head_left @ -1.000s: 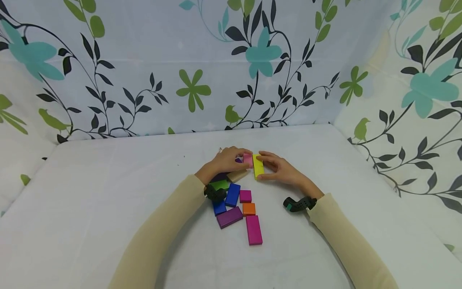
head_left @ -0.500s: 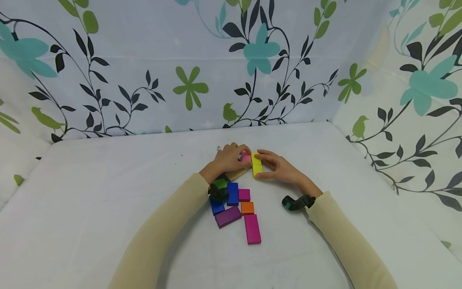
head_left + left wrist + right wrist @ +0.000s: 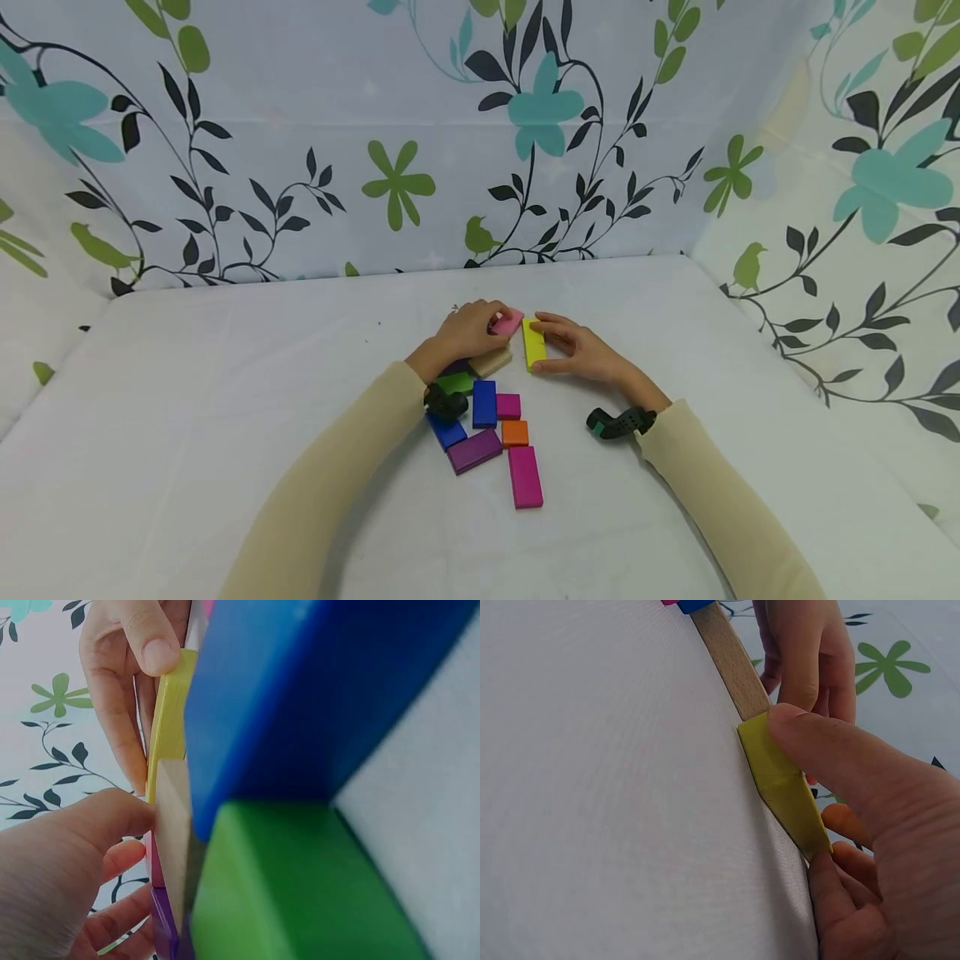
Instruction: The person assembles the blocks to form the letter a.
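In the head view my left hand holds a pink block between thumb and fingers, the block lying at a slant. Just right of it, my right hand grips a yellow piece by its two ends. A seam crosses the yellow piece in the right wrist view, as if two blocks stood end to end. A plain wooden block lies below the pink one. Under the left wrist sits a green block. A dark purple block is partly hidden by the left hand.
Nearer the person lie a blue block, another blue block, a purple block, a small magenta block, an orange block and a long magenta block. A patterned cloth hangs behind the white table.
The pink block has turned from straight beside the yellow piece to a slant, with the left hand drawn slightly left. The yellow piece's halves, briefly askew, are aligned. The right hand stays almost still.
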`<state>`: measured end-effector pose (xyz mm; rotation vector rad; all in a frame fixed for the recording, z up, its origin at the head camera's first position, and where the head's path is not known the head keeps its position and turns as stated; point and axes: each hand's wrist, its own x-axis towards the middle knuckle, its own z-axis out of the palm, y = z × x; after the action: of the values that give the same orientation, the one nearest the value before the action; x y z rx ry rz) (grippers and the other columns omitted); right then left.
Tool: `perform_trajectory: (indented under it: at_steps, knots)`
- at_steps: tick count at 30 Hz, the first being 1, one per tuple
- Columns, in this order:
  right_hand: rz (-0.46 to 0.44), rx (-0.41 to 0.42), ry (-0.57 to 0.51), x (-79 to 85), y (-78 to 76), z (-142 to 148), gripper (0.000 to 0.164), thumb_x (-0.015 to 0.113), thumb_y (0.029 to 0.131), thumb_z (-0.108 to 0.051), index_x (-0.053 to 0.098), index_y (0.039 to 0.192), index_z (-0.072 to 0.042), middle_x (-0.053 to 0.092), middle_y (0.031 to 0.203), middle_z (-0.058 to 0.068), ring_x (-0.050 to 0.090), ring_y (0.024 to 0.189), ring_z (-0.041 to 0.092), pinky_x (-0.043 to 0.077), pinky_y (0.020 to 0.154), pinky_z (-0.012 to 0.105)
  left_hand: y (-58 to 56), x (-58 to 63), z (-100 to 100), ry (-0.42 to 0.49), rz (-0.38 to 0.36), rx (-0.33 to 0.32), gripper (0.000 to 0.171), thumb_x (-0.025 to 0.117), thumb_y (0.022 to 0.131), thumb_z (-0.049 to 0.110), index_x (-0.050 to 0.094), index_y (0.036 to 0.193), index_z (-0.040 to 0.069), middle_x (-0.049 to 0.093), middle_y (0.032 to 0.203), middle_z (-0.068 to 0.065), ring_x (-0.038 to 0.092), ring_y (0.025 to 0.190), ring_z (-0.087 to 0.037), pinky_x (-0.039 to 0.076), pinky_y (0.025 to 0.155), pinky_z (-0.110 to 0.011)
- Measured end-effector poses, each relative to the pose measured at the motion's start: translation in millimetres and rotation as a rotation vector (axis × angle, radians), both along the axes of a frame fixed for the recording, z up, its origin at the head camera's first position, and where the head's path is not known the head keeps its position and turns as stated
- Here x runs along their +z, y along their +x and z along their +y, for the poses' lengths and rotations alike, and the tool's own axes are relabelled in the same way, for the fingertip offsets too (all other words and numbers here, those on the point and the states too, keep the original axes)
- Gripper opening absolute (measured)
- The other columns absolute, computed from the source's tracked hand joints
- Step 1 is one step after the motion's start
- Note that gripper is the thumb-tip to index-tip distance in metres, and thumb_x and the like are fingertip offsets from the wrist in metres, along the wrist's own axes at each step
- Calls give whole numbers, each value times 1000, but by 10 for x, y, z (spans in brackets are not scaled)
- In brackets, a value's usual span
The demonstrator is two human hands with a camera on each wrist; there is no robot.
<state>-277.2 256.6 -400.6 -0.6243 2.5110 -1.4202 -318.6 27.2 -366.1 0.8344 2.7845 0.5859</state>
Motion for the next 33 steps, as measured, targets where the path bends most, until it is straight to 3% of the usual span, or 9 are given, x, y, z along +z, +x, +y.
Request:
perform_trajectory:
  at_steps: [14,24,33]
  knots:
    - [13,3,21,-23,-7,-3,67,76,85,-13,46,144,-3,25,159,13,29,144,29,31,110,33,-27,-41,-100,62,-40,18,44,60,95,24,52,135,10,59,127,-12,53,111,-25,42,98,-43]
    - [17,13,26,-14,0,-7,67,76,85,-15,46,144,-4,25,159,12,29,145,29,32,109,35,-59,-74,-172,63,7,16,45,53,97,15,48,141,7,51,139,-13,49,121,-28,38,105,-47]
    - [13,16,27,-15,0,-2,65,76,85,-15,48,143,-5,26,160,10,27,146,27,32,109,33,-63,-61,-194,128,33,10,41,58,94,9,53,134,0,52,130,-18,52,114,-29,42,102,-43]
